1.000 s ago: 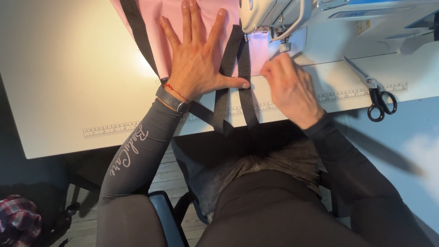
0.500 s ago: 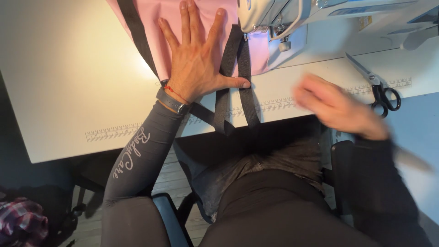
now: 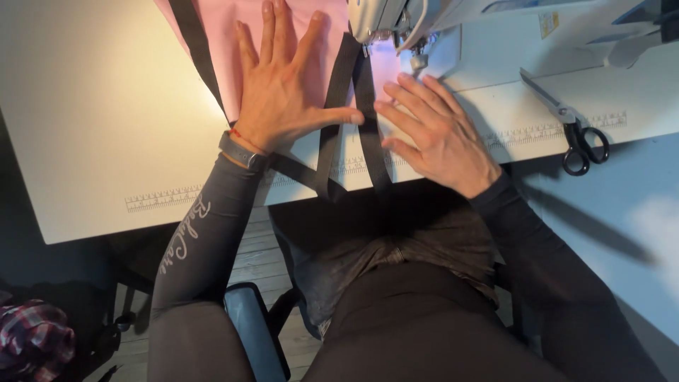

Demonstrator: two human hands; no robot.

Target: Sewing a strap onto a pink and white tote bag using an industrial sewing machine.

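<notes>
My left hand (image 3: 286, 85) lies flat with fingers spread on a pink fabric (image 3: 226, 49) on the white sewing table (image 3: 92, 120), its thumb touching the dark grey straps (image 3: 353, 120). Both straps run from under the sewing machine's head (image 3: 385, 18) down over the table's front edge. My right hand (image 3: 435, 131) rests flat, fingers apart, just right of the straps, fingertips near the presser foot (image 3: 417, 60). Neither hand grips anything.
Black-handled scissors (image 3: 576, 131) lie on the table at the right. A printed ruler strip (image 3: 159, 200) runs along the table's front edge. A plaid cloth (image 3: 32, 339) sits on the floor at lower left, and a chair seat (image 3: 254, 332) shows below.
My right hand swung away to the right half a second ago and has come back, now flat beside the straps. The left hand has stayed pressed on the fabric.
</notes>
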